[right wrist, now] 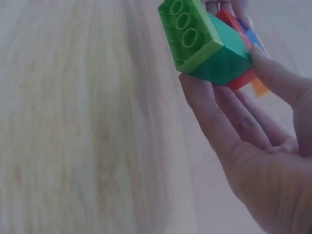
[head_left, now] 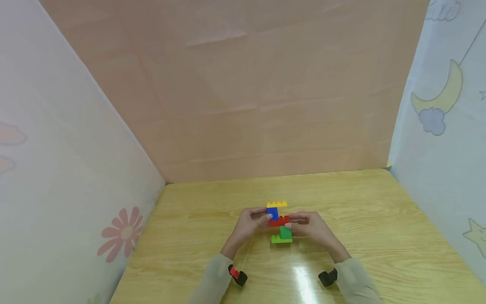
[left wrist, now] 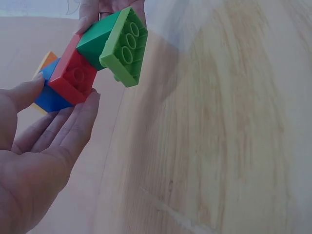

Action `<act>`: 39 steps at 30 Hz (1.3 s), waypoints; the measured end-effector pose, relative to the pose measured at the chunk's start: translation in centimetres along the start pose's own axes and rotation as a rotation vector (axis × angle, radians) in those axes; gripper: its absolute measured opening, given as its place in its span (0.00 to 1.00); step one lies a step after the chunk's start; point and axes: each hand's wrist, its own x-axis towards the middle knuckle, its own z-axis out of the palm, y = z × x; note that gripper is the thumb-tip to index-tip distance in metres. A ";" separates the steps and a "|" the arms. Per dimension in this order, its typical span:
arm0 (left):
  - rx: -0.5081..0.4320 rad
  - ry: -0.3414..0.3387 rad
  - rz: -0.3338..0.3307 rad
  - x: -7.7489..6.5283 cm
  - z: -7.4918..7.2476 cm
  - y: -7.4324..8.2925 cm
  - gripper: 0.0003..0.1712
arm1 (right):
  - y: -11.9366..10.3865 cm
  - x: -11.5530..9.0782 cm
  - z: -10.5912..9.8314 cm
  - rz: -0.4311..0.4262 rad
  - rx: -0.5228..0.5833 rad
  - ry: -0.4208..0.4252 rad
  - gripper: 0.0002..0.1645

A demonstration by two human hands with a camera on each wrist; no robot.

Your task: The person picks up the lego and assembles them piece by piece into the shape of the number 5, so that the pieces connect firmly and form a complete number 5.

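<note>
Five toy building bricks are joined in a zigzag stack held up in front of me, its hollow underside showing in both wrist views. From the top come a yellow brick (head_left: 277, 204), a blue brick (head_left: 271, 212), a red brick (head_left: 279, 222), a dark green brick (head_left: 286, 233) and a light green brick (right wrist: 192, 36). My left hand (head_left: 246, 226) pinches the blue brick between thumb and fingers, fingertips reaching the red one. On the other side, my right hand (head_left: 314, 229) grips the dark green brick, its thumb at the seam with the red brick.
Beneath the hands lies a wood-grain table (head_left: 197, 211). A plain tan sheet (head_left: 247, 93) rises behind its far edge. Pale printed walls (head_left: 68, 126) stand at both sides. Each wrist wears a strap with a small black device (head_left: 328, 278).
</note>
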 end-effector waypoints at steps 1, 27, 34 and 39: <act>-0.004 0.002 0.001 0.0 0.0 -0.1 0.29 | 0.0 0.0 0.0 -0.001 0.029 -0.013 0.34; -0.084 0.045 -0.100 1.1 -0.1 -2.0 0.24 | 1.2 1.1 0.8 0.076 0.149 -0.051 0.36; -0.093 0.085 -0.142 1.8 -0.1 -2.3 0.25 | 1.4 1.8 1.0 0.094 0.176 -0.051 0.37; -0.079 0.109 -0.166 2.5 -0.2 -2.5 0.27 | 1.5 2.4 1.0 0.118 0.182 -0.044 0.35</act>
